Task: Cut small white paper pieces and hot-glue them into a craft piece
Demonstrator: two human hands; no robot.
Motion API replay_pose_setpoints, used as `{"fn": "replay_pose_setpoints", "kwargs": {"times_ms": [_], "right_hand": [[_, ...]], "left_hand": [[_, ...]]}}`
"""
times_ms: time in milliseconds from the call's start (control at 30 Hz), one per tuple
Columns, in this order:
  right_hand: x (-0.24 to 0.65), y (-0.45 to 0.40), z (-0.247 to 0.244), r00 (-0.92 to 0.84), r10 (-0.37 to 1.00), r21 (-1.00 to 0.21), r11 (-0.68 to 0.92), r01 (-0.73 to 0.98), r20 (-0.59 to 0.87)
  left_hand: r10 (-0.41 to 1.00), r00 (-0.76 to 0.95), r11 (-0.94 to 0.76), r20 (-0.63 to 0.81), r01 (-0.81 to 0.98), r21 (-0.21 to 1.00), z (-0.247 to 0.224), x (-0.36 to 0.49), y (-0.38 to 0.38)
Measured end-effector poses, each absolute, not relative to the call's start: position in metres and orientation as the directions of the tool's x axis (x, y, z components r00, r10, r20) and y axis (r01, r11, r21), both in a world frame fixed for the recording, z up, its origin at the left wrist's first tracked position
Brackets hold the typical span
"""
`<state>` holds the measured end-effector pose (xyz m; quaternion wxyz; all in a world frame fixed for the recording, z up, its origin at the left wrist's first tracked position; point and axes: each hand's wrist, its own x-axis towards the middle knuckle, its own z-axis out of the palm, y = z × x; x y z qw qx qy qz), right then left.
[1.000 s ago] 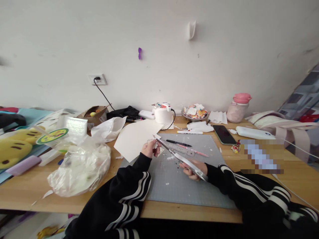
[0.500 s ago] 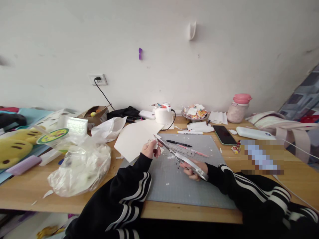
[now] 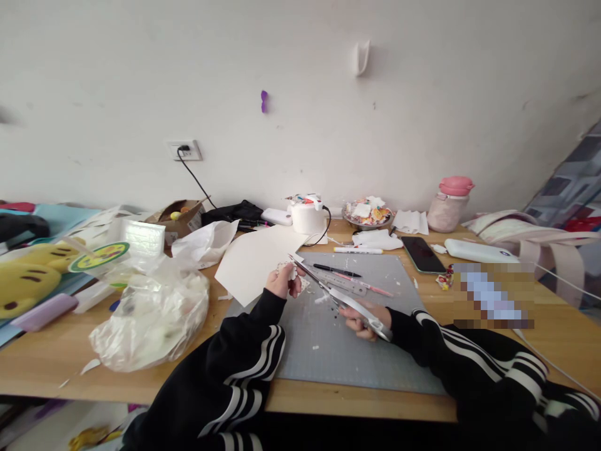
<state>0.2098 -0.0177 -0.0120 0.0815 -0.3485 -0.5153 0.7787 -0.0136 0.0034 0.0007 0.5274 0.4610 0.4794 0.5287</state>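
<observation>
Between the fingertips of my left hand (image 3: 280, 283) is a small white paper piece (image 3: 293, 272) with a scalloped edge. My right hand (image 3: 365, 318) is closed around the grey handles of a pair of scissors (image 3: 354, 304). The blades point up and left, their tips beside the paper piece; whether they touch it I cannot tell. Both hands are over a grey cutting mat (image 3: 323, 357). On the mat beyond the scissors lie a black pen (image 3: 337, 270), a clear ruler (image 3: 345, 285), a pinkish pen (image 3: 375, 290) and white paper scraps.
A large white paper sheet (image 3: 258, 260) overlaps the mat's far left corner. Left of it sits a crumpled plastic bag (image 3: 150, 319). Along the back stand a white round container (image 3: 308, 219), a bowl of scraps (image 3: 367, 214) and a pink-lidded bottle (image 3: 449, 207). A phone (image 3: 422, 255) lies to the right.
The paper piece and my left fingers have shifted very slightly. My right hand and the scissors stay almost where they were.
</observation>
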Motion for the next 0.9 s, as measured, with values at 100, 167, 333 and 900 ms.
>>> {"fn": "replay_pose_setpoints", "kwargs": {"times_ms": [100,167,333,900], "right_hand": [[0.2095,-0.0181,-0.0102,-0.75,0.482,-0.861,-0.454,0.228,-0.453],[0.2093,-0.0185,-0.0092,-0.755,0.479,-0.863,-0.452,0.226,-0.448],[0.2095,-0.0195,-0.0088,-0.772,0.488,-0.879,-0.436,0.19,-0.408],[0.2105,-0.0185,-0.0129,-0.803,0.483,-0.894,-0.428,0.132,-0.349]], "left_hand": [[1.0,-0.025,0.01,-0.013,-0.106,0.994,0.0014,-0.0133,0.0028],[1.0,-0.024,0.01,-0.012,-0.103,0.995,0.0019,-0.0129,0.0024],[1.0,-0.028,0.0,-0.002,-0.088,0.996,0.0027,-0.0114,0.0014],[1.0,0.015,-0.003,0.004,-0.095,0.995,0.003,-0.0099,-0.0011]]}}
